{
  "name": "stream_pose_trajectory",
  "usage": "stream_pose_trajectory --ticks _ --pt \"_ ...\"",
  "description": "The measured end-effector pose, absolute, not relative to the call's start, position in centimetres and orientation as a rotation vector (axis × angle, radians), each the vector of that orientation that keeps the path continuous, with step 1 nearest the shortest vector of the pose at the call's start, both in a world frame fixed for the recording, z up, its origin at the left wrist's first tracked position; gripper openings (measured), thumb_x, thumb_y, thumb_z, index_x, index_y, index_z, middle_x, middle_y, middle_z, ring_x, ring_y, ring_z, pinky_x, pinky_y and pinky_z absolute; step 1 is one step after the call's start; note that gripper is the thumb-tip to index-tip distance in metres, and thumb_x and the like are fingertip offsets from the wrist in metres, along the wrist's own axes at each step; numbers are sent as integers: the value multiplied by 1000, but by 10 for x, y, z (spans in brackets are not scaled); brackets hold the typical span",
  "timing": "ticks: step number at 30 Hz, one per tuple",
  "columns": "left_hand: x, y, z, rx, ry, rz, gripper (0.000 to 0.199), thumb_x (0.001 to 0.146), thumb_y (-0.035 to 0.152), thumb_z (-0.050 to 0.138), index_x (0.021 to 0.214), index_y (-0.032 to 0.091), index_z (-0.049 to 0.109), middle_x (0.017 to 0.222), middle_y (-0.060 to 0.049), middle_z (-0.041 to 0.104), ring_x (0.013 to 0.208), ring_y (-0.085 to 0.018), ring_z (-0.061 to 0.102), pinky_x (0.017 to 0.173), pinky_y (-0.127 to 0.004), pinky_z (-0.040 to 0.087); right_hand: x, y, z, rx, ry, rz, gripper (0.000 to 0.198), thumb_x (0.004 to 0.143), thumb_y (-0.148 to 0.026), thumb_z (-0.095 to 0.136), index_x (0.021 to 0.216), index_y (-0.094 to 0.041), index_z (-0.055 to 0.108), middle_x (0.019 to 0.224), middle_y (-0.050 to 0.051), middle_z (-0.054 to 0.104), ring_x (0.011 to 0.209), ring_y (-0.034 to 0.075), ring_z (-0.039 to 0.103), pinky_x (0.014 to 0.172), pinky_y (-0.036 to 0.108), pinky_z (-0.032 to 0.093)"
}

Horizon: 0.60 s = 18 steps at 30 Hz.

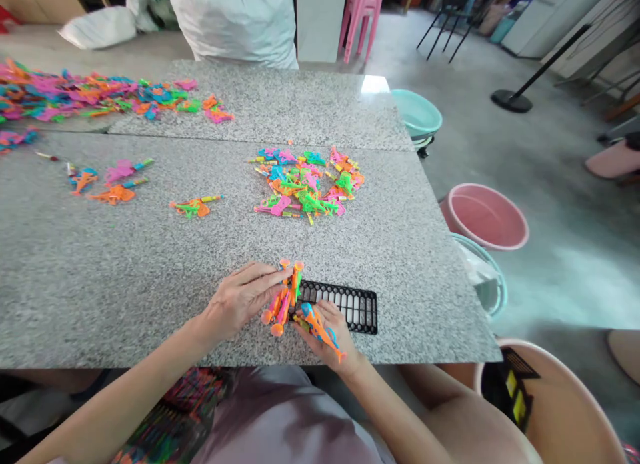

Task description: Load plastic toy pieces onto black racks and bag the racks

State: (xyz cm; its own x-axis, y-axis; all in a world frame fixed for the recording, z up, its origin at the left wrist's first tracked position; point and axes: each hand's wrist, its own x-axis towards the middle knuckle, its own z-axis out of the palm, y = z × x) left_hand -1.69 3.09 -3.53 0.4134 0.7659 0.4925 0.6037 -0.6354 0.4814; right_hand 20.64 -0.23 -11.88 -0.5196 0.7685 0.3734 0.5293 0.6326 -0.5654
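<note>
Both hands work at the near edge of the worktop [150,264], just left of a black tray [350,305]. Left hand [240,299] lies palm down with fingers stretched toward the tray's left end; its grip is loose and flat, fingertips pressing on a small bunch of orange and pink toys [283,304] that stand and lean against that end of the tray, rather than closing round them. Right hand [325,331] sits just in front of the tray, touching its near rim, and its grip is closed on an orange and blue toy [320,325] that lies across the fingers and points back toward the wrist. The tray is a long slotted grid lying flat; whether its slots hold anything cannot be told. Beyond the tray, toward the middle of the worktop, lies a pile [307,183] of mixed green, pink, blue and orange toys. Left of that pile, a few loose toys [195,206] lie scattered, and far beyond the tray to the left a long heap [90,97] runs along the back. Right of the tray, off the worktop's edge, stand a pink basin [487,217] and a teal basin [417,114] on the floor. Another person in white [235,21] stands at the far side.
</note>
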Motion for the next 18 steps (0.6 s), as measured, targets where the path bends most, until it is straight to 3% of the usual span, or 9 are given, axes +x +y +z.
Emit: stream_pose_trajectory --ticks 4,7,11,15,18 --pt "-6 28 -40 2330 1380 1123 20 100 20 55 118 23 64 90 0 69 76 -9 67 69 -17 55 207 -3 -117 -995 -2282 511 15 99 -27 52 90 -20 62 73 1 65 74 18 60 72 31 46" --pt "0 25 -41 2329 1389 1171 18 100 18 53 113 22 64 89 -1 68 76 -10 67 70 -17 55 207 -4 -121 -1001 -2257 524 14 98 -29 55 90 -21 63 74 1 67 75 19 62 73 33 48" --pt "-4 20 -39 2418 1357 1153 28 98 12 53 122 22 64 99 -4 65 86 -13 65 75 -22 55 206 -5 -128 -1063 -2144 690 8 94 -30 60 94 -24 66 86 3 74 82 19 68 82 36 53" --pt "-14 23 -35 2639 1193 1055 38 100 14 48 132 28 62 115 -6 65 108 -20 60 95 -34 52 207 -5 -134 -1051 -2106 755 6 92 -29 63 94 -25 67 89 2 75 85 19 69 87 37 53" --pt "-16 30 -31 2815 956 948 35 103 15 39 127 23 64 121 -8 65 115 -21 57 98 -36 52 208 -5 -136 -1025 -2083 760 6 91 -29 65 94 -24 66 91 2 76 88 19 69 87 37 53"
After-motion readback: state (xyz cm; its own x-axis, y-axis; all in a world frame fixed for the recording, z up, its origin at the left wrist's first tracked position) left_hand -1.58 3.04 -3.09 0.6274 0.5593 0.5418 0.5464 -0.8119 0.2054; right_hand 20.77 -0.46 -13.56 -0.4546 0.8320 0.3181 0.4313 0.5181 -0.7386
